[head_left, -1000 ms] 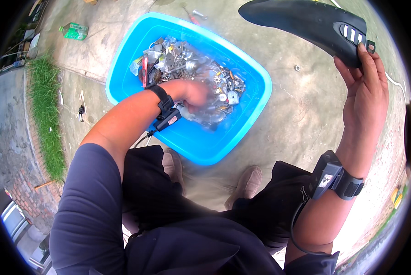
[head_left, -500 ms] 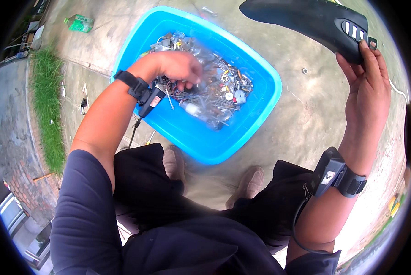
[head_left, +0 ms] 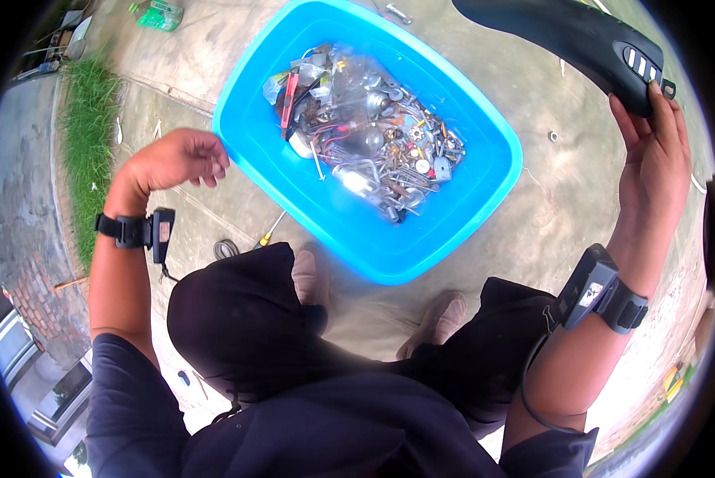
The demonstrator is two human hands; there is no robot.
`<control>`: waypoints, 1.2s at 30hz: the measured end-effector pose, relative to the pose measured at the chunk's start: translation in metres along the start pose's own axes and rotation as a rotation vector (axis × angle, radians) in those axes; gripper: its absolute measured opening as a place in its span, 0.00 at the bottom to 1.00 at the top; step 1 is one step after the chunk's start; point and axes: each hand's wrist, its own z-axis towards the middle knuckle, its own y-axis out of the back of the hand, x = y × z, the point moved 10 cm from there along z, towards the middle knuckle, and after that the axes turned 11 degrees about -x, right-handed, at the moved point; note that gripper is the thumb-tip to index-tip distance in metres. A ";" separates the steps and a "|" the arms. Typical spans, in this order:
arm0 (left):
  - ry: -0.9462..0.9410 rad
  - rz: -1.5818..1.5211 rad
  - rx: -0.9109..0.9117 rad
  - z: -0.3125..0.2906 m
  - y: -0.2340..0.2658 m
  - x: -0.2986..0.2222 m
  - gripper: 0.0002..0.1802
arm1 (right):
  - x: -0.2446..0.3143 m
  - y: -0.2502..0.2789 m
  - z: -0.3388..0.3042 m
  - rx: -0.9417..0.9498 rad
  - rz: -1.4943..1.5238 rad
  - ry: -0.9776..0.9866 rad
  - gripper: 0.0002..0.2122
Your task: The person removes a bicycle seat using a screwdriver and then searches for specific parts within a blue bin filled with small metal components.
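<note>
A blue plastic tub [head_left: 485,215] sits on the concrete in front of my knees, holding a heap of metal bolts, nuts and scrap parts [head_left: 381,151] plus a red-handled tool [head_left: 289,99]. My left hand [head_left: 178,159] hovers outside the tub's left rim with its fingers curled downward; whether anything small is in them is hidden. My right hand [head_left: 652,151] is raised at the right and grips the end of a long curved black plastic panel [head_left: 564,32] with small slots near its tip. Both wrists carry black strapped devices.
A yellow-handled screwdriver [head_left: 271,231] and a black ring [head_left: 226,249] lie on the concrete left of my shoes [head_left: 309,275]. A green bottle [head_left: 160,13] and a grass strip [head_left: 82,135] are at the far left. A loose nut [head_left: 552,136] lies right of the tub.
My left hand has lifted out of the heap of parts and moved left, past the tub's rim. The right hand keeps holding the black panel up.
</note>
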 end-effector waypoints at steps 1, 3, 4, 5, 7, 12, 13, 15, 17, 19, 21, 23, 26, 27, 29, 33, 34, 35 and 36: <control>0.060 0.057 0.014 -0.003 -0.009 0.010 0.07 | -0.002 -0.001 0.001 0.008 0.002 -0.006 0.13; -0.128 0.200 -0.056 -0.006 -0.010 0.006 0.09 | -0.003 -0.007 0.000 0.023 0.014 -0.009 0.13; -0.222 0.272 -0.090 -0.008 -0.010 0.000 0.10 | -0.003 -0.010 -0.001 0.028 0.016 -0.006 0.13; -0.204 0.290 -0.146 -0.006 -0.004 -0.014 0.11 | -0.002 -0.011 -0.003 0.033 0.014 -0.002 0.13; -0.273 0.272 -0.249 0.002 0.008 -0.054 0.11 | -0.002 -0.012 -0.004 0.028 0.002 -0.001 0.13; -0.563 0.426 -0.474 0.031 0.009 -0.147 0.14 | 0.000 -0.009 -0.004 0.034 0.005 0.009 0.13; -0.599 0.461 -0.494 0.044 0.004 -0.160 0.16 | 0.001 -0.009 -0.004 0.036 0.005 0.013 0.13; -0.619 0.714 -0.560 0.073 -0.009 -0.171 0.22 | 0.003 -0.010 -0.005 0.034 0.016 0.017 0.13; -0.538 0.841 -0.531 0.108 -0.028 -0.163 0.28 | 0.003 -0.009 -0.005 0.024 0.022 0.020 0.13; -0.458 0.915 -0.515 0.121 -0.039 -0.151 0.33 | 0.006 -0.007 -0.005 0.014 0.016 0.026 0.13; -0.394 0.941 -0.504 0.129 -0.050 -0.142 0.37 | 0.007 0.001 -0.004 -0.002 0.000 0.030 0.13; -0.383 0.992 -0.514 0.137 -0.056 -0.130 0.37 | 0.006 0.006 -0.004 -0.008 -0.011 0.027 0.13; -0.370 1.046 -0.531 0.147 -0.060 -0.120 0.36 | 0.004 0.010 -0.001 -0.004 -0.014 0.010 0.13; -0.366 1.060 -0.538 0.149 -0.060 -0.119 0.35 | 0.003 0.010 -0.001 0.000 -0.010 0.006 0.12; -0.362 1.028 -0.551 0.151 -0.058 -0.119 0.33 | 0.001 0.011 -0.001 0.006 -0.005 0.002 0.12; -0.318 1.014 -0.507 0.153 -0.058 -0.126 0.27 | 0.001 0.010 -0.002 0.004 -0.011 -0.002 0.12; -0.325 1.004 -0.510 0.154 -0.058 -0.127 0.26 | 0.001 0.011 -0.002 0.008 -0.014 -0.003 0.12; -0.329 0.994 -0.513 0.156 -0.058 -0.127 0.25 | 0.000 0.011 -0.001 0.013 -0.016 -0.004 0.12; -0.334 0.985 -0.517 0.157 -0.057 -0.127 0.25 | 0.001 0.011 -0.002 0.004 -0.025 0.004 0.13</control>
